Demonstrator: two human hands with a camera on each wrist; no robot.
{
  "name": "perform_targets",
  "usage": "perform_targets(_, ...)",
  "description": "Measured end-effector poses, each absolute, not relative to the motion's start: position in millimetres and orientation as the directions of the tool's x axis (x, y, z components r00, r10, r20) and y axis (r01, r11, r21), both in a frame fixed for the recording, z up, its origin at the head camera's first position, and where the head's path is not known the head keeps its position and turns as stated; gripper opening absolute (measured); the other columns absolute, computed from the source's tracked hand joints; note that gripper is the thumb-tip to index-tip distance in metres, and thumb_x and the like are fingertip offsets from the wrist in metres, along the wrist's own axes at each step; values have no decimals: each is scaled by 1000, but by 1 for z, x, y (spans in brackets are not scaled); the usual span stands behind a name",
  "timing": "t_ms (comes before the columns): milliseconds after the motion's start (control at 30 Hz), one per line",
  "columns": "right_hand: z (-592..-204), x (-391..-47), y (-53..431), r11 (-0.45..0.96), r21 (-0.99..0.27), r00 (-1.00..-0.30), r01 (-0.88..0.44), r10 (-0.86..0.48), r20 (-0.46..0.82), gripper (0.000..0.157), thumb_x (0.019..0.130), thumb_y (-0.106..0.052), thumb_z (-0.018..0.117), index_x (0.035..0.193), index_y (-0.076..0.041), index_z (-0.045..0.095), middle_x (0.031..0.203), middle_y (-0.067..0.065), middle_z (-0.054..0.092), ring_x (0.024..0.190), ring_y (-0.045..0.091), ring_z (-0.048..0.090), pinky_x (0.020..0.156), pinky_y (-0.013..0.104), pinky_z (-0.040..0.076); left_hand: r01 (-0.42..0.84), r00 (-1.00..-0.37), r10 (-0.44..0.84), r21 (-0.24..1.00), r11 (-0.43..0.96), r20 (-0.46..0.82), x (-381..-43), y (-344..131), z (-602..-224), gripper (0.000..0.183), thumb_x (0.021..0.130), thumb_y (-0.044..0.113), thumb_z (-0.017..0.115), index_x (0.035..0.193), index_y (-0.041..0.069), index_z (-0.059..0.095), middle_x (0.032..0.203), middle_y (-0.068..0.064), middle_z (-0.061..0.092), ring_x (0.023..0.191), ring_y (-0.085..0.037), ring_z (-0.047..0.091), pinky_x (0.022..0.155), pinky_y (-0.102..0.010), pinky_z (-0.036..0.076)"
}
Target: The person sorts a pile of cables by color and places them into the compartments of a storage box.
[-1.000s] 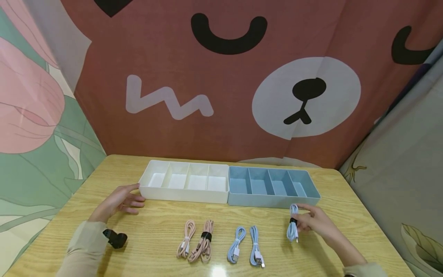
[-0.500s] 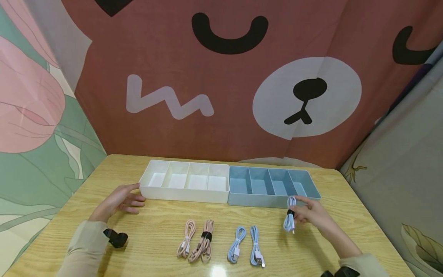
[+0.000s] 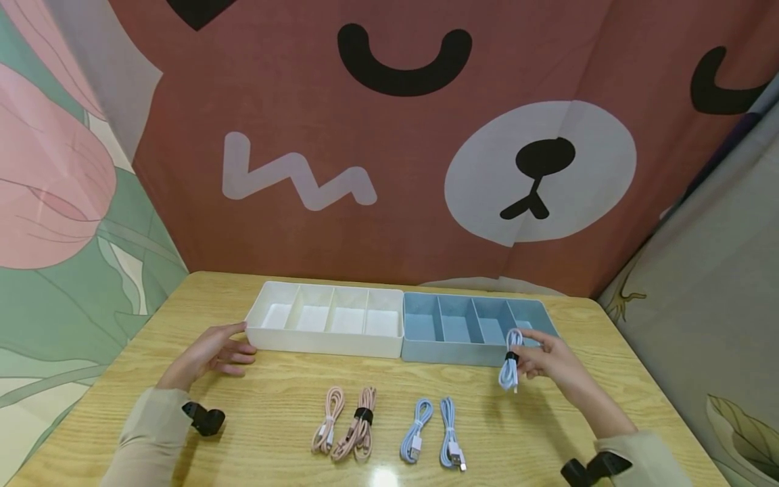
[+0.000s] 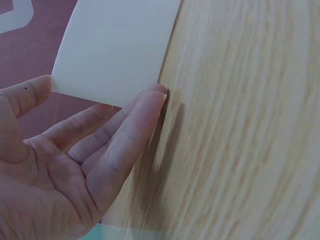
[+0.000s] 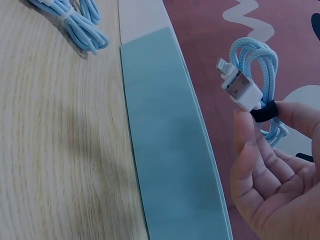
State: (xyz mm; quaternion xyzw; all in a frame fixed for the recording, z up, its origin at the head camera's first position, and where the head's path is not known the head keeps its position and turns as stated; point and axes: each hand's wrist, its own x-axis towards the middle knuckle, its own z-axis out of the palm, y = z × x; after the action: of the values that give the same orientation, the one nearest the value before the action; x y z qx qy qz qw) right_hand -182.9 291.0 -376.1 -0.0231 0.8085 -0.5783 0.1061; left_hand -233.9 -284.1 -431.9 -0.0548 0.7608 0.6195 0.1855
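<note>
While the right hand (image 3: 550,358) is pinching a blue USB cable (image 3: 509,368), the relaxed left hand (image 3: 209,352) is touching a white organizer (image 3: 328,343); four cables (image 3: 363,423) are lying unstored, lower centre.

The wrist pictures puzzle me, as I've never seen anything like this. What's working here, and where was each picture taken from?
No machine handles anything here: it is a person's bare left hand and right hand. The wide picture comes from a camera on the head; the two close ones come from wrist cameras, each looking at its own hand's work. On the wooden table, a white divided box and a blue divided box stand end to end. Nearer lie two pink cables and two blue cables. The right hand pinches another blue cable above the table; the left touches the white box.
</note>
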Motion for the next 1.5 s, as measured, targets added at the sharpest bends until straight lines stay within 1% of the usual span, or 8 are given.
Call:
perform_targets(267, -371, -188, 287, 313, -946, -977, 81, -164, -138, 66, 92, -19, 55, 138, 12, 21, 70, 1, 64, 63, 16, 62, 61, 30, 53, -317, -925, 143, 922, 221, -352, -234, -285, -433, 71, 94, 44, 44, 137, -10, 23, 93, -13, 66, 81, -26, 66, 67, -42, 55)
perform_targets(400, -370, -192, 285, 308, -948, -976, 83, -168, -140, 67, 92, -21, 56, 139, 11, 21, 70, -1, 64, 62, 13, 62, 64, 30, 54, -316, -926, 143, 923, 219, -350, -234, -285, -433, 71, 94, 44, 44, 135, -10, 25, 92, -13, 66, 81, -26, 66, 67, -42, 55)
perform_targets(567, -366, -196, 279, 320, -943, -976, 90, -160, -147, 69, 91, -24, 57, 140, 9, 20, 70, 0, 64, 63, 12, 62, 62, 28, 53, -315, -926, 142, 924, 216, -349, -235, -285, -435, 71, 94, 44, 44, 135, -10, 26, 92, -14, 66, 81, -26, 66, 67, -42, 55)
perform_targets(833, -363, -206, 271, 330, -940, -975, 91, -163, -152, 70, 90, -27, 58, 140, 6, 22, 69, 2, 64, 66, 19, 63, 62, 31, 53, -317, -926, 141, 924, 213, -350, -235, -285, -435, 71, 94, 44, 44, 136, -11, 23, 91, -13, 67, 80, -25, 66, 67, -42, 55)
perform_targets(1167, -362, -216, 261, 334, -939, -976, 83, -161, -144, 70, 89, -29, 60, 140, 5, 25, 70, 2, 64, 67, 18, 63, 66, 35, 54, -333, -922, 134, 921, 203, -363, -235, -285, -433, 70, 93, 44, 45, 135, -10, 27, 91, -12, 67, 81, -24, 66, 68, -41, 55)
perform_targets(1333, -361, -220, 255, 320, -944, -975, 83, -171, -144, 69, 89, -27, 60, 140, 5, 25, 71, 1, 65, 65, 15, 63, 64, 34, 53, -337, -922, 129, 920, 200, -366, -235, -284, -433, 70, 93, 43, 46, 135, -9, 27, 90, -12, 67, 80, -24, 66, 68, -41, 55)
perform_targets(1500, -361, -224, 250, 306, -948, -975, 91, -165, -147, 69, 89, -28, 60, 140, 3, 27, 71, 1, 64, 64, 15, 62, 62, 32, 53, -328, -925, 131, 922, 205, -358, -234, -284, -432, 69, 94, 43, 45, 134, -11, 27, 91, -13, 67, 80, -24, 66, 68, -42, 55)
